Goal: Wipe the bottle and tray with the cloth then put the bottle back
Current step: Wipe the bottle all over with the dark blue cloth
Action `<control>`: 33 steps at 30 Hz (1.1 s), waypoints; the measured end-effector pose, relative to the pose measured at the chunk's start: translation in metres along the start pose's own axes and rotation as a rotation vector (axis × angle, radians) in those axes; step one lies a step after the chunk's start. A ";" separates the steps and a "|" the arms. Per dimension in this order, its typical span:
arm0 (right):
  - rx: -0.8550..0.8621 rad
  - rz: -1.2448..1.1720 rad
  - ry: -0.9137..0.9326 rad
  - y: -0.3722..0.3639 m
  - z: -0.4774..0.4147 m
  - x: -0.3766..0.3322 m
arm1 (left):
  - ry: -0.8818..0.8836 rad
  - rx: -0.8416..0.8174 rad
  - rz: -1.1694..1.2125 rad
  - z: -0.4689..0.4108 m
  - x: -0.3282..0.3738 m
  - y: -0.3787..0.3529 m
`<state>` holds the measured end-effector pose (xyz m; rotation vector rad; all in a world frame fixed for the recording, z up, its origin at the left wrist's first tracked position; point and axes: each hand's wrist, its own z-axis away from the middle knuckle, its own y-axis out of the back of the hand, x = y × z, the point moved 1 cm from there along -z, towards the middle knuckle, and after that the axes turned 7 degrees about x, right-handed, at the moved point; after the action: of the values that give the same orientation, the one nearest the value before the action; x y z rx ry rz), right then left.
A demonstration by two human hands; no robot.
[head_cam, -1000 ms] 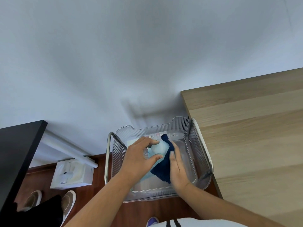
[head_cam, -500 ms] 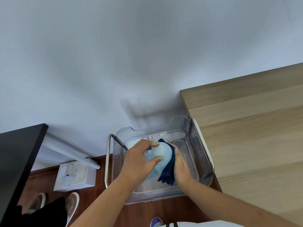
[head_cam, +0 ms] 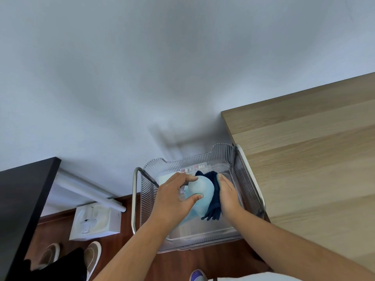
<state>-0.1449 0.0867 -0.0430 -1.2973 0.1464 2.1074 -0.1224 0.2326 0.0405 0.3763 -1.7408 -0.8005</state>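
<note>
A pale blue bottle is held inside a clear ribbed plastic tray that rests on a metal-framed cart. My left hand grips the bottle from the left, thumb and fingers around its upper part. My right hand presses a dark blue cloth flat against the bottle's right side. The cloth's lower end hangs down beside the bottle. The bottle's base is hidden behind my left hand.
A light wooden tabletop borders the tray on the right. A black table stands at the left. A white box and a white tube lie on the wood floor. Shoes stand below. A white wall is behind.
The cloth has slid around from the bottle's front to its right side under my right hand, baring more of the blue bottle. My left hand keeps its grip.
</note>
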 end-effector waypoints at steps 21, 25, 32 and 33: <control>0.073 -0.061 -0.001 0.064 0.022 -0.011 | 0.024 -0.201 -0.317 -0.011 0.028 0.001; 0.096 -0.096 -0.009 0.070 0.024 -0.011 | -0.069 -0.347 -0.294 -0.019 0.031 0.009; 0.146 -0.114 -0.006 0.074 0.026 -0.012 | 0.024 -0.224 -0.245 -0.009 0.027 0.008; 0.152 -0.114 -0.007 0.074 0.027 -0.013 | 0.051 -0.168 -0.272 -0.007 0.027 0.006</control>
<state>-0.2040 0.0338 -0.0360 -1.1804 0.2205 1.9648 -0.1240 0.2179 0.0651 0.5215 -1.5804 -1.1150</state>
